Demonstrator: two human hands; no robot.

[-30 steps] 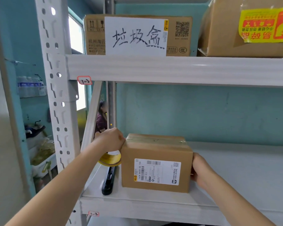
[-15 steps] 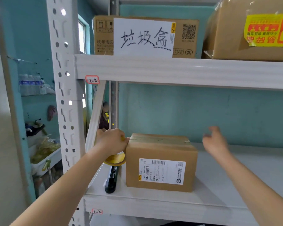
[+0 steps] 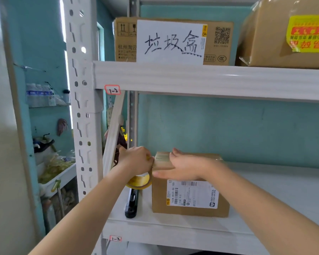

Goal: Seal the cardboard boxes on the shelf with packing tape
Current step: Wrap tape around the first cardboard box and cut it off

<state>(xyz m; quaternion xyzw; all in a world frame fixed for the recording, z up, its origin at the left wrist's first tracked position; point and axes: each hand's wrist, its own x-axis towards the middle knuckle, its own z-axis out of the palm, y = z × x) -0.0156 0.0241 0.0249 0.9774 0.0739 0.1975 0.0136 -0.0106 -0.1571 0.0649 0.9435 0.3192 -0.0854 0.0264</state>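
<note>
Brown cardboard box [image 3: 158,197], white label [image 3: 191,195] in front, tape across its top, sits near the shelf's [image 3: 173,230] front left corner. Left hand [image 3: 136,161] grips the tape roll [image 3: 139,182] beside it; right hand [image 3: 184,166] presses flat on top.

a stockroom: numbered metal shelving [image 3: 210,80] stacked with labelled cardboard boxes [image 3: 217,41].
</note>
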